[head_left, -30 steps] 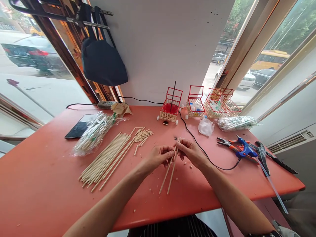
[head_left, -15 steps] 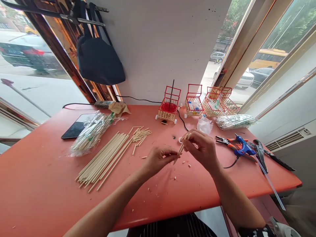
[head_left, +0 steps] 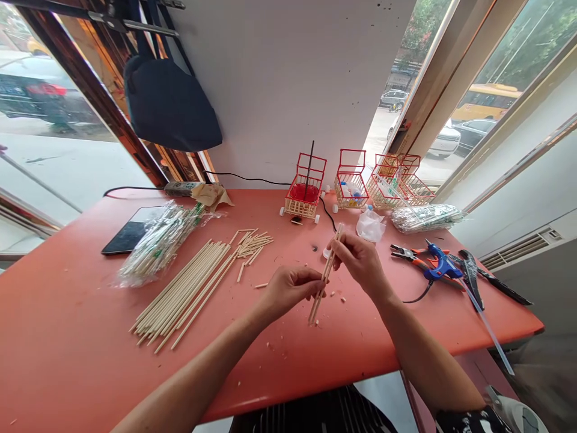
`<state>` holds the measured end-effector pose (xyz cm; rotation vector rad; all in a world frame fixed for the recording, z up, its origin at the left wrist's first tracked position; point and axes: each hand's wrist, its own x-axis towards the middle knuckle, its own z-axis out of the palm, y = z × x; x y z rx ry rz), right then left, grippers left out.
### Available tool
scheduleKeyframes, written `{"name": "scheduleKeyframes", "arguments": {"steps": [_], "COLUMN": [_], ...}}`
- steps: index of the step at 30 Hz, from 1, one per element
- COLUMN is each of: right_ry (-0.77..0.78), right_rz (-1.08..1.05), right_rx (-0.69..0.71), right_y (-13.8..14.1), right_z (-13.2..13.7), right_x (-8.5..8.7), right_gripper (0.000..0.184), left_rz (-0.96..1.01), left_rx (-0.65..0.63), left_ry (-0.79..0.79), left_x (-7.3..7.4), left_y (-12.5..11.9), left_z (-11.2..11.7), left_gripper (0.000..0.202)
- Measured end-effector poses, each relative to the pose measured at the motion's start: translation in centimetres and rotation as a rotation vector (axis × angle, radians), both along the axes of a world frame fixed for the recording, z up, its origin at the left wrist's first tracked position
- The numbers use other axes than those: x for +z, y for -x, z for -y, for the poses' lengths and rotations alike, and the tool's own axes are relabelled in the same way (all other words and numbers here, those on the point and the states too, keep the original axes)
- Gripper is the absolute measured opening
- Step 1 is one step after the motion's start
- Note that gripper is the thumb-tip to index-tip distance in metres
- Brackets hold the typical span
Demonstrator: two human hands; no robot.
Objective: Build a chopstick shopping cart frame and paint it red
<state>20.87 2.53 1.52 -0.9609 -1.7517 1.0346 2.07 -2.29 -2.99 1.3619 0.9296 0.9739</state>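
Over the table's middle, my left hand (head_left: 293, 290) pinches a pair of thin wooden sticks (head_left: 319, 300) around their middle. Higher up, my right hand (head_left: 358, 255) grips the same sticks near their upper end. The pair slants, with its lower end toward me. Left of my hands lies a row of long wooden sticks (head_left: 180, 294), and beside it a heap of short cut sticks (head_left: 255, 243). Small offcuts (head_left: 343, 299) are scattered below my hands.
Small stick-built carts (head_left: 303, 204) with red frames stand along the wall. Wrapped stick bundles (head_left: 155, 249) (head_left: 426, 218) lie on both sides. A blue glue gun (head_left: 442, 264), orange-handled pliers (head_left: 406, 254) and black-handled tools (head_left: 471, 279) lie at right. A dark tablet (head_left: 128, 234) is at left.
The sticks between my hands have turned and now show more of their length, extending below my left fingers. My right hand has shifted slightly left. The camera view has shifted a little.
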Motion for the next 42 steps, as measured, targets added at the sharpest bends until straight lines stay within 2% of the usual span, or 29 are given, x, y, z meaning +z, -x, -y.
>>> {"name": "scheduleKeyframes", "arguments": {"steps": [4,7,14,18,23,28,33,38,42], "right_ry": [0.313,0.463,0.541,0.526,0.427,0.313,0.238,0.131,0.103], "right_rz": [-0.159,-0.227,-0.276,-0.267,-0.222,-0.161,-0.144,-0.21,-0.184], "right_rx": [0.023,0.032,0.042,0.038,0.052,0.069,0.059,0.026,0.003], "right_y": [0.0,0.2,0.4,0.5,0.6,0.5,0.3,-0.1,-0.5], "right_z": [-1.9,-2.5,-2.4,-2.2,-1.8,-1.2,-0.6,-0.4,-0.5], "right_x": [-1.8,-2.8,-3.0,-3.0,-2.9,-2.5,-2.1,-1.3,-1.0], "right_gripper": [0.049,0.051,0.049,0.05,0.05,0.046,0.041,0.044,0.035], "left_rz": [0.134,0.173,0.197,0.182,0.105,0.011,0.01,-0.003,-0.054], "left_rx": [-0.13,-0.158,-0.156,-0.157,-0.123,-0.14,-0.172,-0.197,-0.232], "left_ry": [0.202,0.291,0.344,0.384,0.396,0.346,0.33,0.307,0.278], "left_x": [0.2,0.0,-0.3,-0.1,0.0,-0.3,-0.4,-0.1,0.2], "left_y": [0.1,0.3,0.5,0.3,0.2,0.4,0.4,0.8,1.4], "left_z": [0.2,0.5,0.7,0.7,0.6,0.6,0.6,0.5,0.5], "left_gripper": [0.051,0.051,0.048,0.054,0.062,0.055,0.044,0.042,0.041]}}
